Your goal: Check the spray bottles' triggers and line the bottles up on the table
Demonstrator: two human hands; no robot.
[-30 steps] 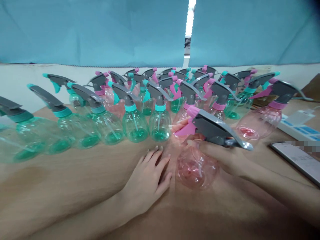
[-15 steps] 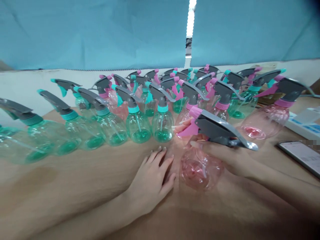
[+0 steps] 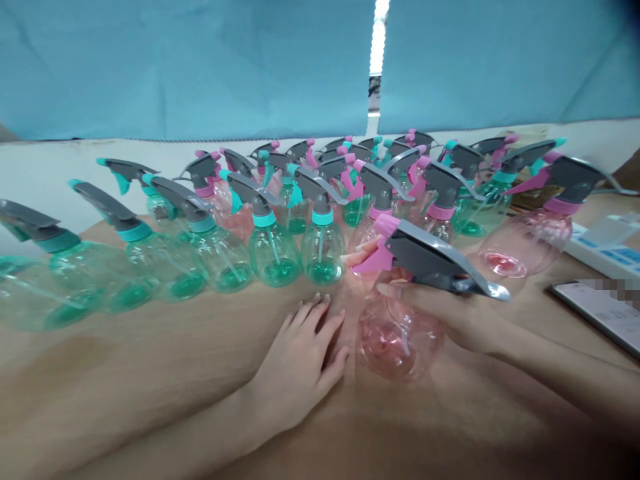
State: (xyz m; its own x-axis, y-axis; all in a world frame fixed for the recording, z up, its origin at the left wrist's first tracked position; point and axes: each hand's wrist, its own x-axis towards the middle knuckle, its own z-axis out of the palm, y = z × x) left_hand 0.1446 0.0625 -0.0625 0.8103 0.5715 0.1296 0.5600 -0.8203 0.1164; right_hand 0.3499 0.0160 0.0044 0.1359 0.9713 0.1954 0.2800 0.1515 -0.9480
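Observation:
My right hand [image 3: 425,297] is closed around the neck of a pink spray bottle [image 3: 400,343], just below its grey and pink trigger head. The bottle's clear pink body tilts toward me at the table's front, its collar hidden by my fingers. To its left, my left hand [image 3: 305,360] lies flat on the wooden table [image 3: 165,393], fingers spread and holding nothing. Beyond my left fingertips stands a green spray bottle [image 3: 323,247] with a teal collar. Another pink spray bottle [image 3: 530,243] stands to the right of my right hand.
Several more green and pink spray bottles [image 3: 275,250] stand in rows across the back and left. At the right lie a phone [image 3: 595,320] and a white and blue box-like object [image 3: 610,247]. A blue cloth [image 3: 200,67] hangs behind the table.
The whole view has shifted very slightly, so everything sits a little further left. Both hands and the pink spray bottle keep the same pose.

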